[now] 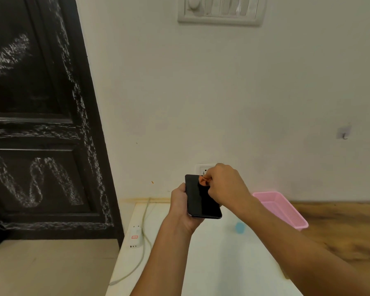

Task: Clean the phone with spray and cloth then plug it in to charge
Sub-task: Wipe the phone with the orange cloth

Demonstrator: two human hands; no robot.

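My left hand (179, 201) holds a black phone (201, 199) from its left side, screen up and dark, above the white table. My right hand (224, 184) is closed on a small orange cloth (204, 180) and presses it on the upper part of the screen. A white charger adapter (135, 237) with a red label lies on the table's left edge, and its pale cable (144, 212) runs along that edge. A blue-capped item (240, 227), blurred, stands on the table under my right forearm. A white wall socket (202, 169) shows just behind the phone.
A pink plastic basket (283, 210) sits at the right of the white table (212, 263), by a wood-grain surface (346, 227). A dark door (41, 124) with chalk marks stands at the left. A switch panel (220, 9) is high on the wall.
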